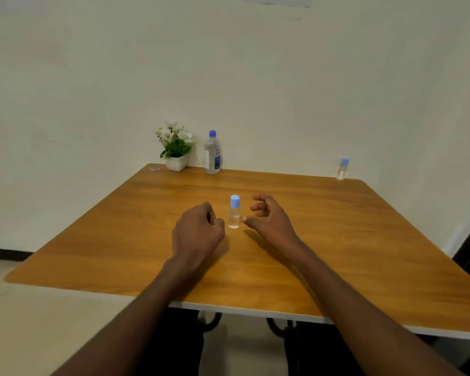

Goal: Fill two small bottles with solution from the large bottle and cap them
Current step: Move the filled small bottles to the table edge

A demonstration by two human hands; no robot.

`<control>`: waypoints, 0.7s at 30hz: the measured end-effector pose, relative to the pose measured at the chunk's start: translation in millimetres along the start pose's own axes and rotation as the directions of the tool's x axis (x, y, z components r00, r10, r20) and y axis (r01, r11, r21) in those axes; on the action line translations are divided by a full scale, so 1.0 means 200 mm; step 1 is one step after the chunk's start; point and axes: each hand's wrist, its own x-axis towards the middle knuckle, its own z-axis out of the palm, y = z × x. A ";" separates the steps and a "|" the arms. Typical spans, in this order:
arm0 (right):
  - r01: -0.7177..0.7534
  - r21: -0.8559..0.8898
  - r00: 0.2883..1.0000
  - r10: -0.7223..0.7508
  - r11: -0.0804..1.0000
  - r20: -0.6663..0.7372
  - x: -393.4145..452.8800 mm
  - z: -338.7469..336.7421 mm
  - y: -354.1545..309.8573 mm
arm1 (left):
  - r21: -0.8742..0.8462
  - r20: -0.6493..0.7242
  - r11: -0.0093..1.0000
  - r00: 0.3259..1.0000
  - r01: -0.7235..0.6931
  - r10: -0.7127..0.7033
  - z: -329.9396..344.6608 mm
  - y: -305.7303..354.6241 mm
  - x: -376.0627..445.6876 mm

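A small clear bottle (234,213) with a blue cap stands upright at the middle of the wooden table (255,267). My left hand (198,230) sits just left of it with fingers curled and holds nothing. My right hand (269,217) hovers just right of the bottle, fingers loosely curved, thumb tip close to the bottle's side without gripping it. A second small capped bottle (342,169) stands at the far right corner. The large clear bottle (212,153) with a blue cap and a blue label stands at the back, near the wall.
A white pot of white flowers (175,147) stands at the back left, next to the large bottle. A small clear item (154,168) lies at the far left corner. The table's near edge has a white rim, with dark metal legs below.
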 end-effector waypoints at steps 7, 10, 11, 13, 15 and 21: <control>0.061 -0.171 0.998 -0.061 0.983 0.005 0.04 0.18 0.00 | 0.025 0.084 0.999 0.995 0.043 -0.045 0.07 -0.11 0.18; 0.064 -0.135 0.997 -0.070 0.989 -0.037 0.10 0.20 0.02 | -0.045 0.069 0.998 0.997 0.037 -0.033 0.15 -0.07 0.28; 0.040 -0.051 0.999 -0.041 0.998 -0.035 0.13 0.19 0.03 | -0.066 0.060 0.997 0.998 0.041 -0.037 0.18 -0.07 0.31; -0.059 0.258 0.998 0.060 0.964 0.005 0.20 0.15 0.04 | -0.081 0.075 0.996 0.996 0.048 -0.042 0.25 -0.08 0.37; -0.174 0.548 0.985 0.148 0.818 0.091 0.26 0.10 0.05 | -0.069 0.107 0.995 0.992 0.077 -0.069 0.30 -0.11 0.43; -0.326 0.847 0.945 0.144 0.421 0.293 0.33 0.03 0.11 | -0.036 0.135 0.996 0.988 0.084 -0.078 0.38 -0.18 0.49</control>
